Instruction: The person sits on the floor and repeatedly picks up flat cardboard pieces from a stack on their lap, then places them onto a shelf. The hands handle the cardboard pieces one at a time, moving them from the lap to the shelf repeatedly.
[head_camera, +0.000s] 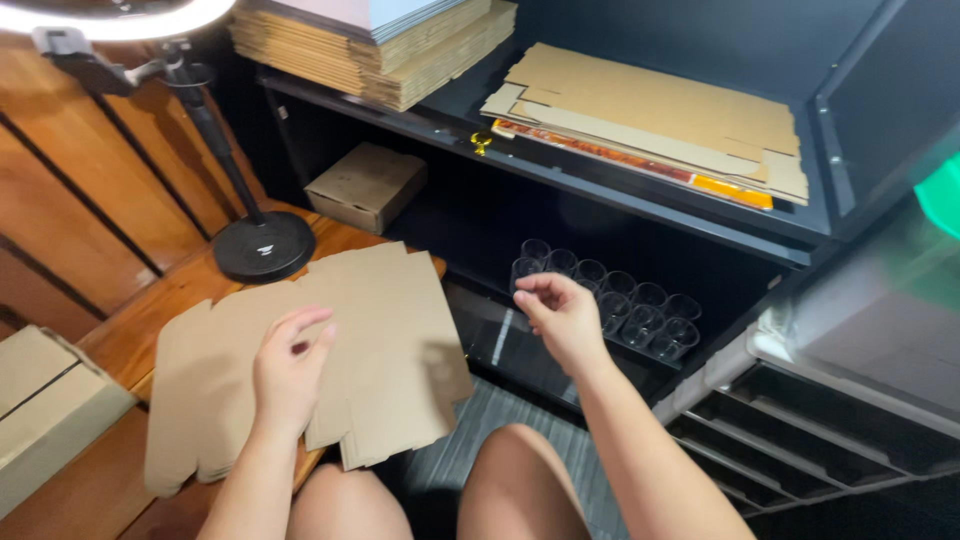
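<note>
The left hand (290, 365) is hovering, its grip loosely apart, over a stack of flat, matte brown cardboard blanks (330, 360) that is lying on the wooden bench (130, 335) and overhanging its near right edge. The right hand (562, 318) is hanging in the air beyond that edge, fingers curled and its grip holding nothing, in front of clear round plastic cups (625, 305) that are standing in rows on the dark lower shelf (520, 350).

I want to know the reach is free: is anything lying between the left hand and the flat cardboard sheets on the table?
Nothing visible does. The left hand hovers directly over the flat cardboard sheets, fingers curled.
</note>
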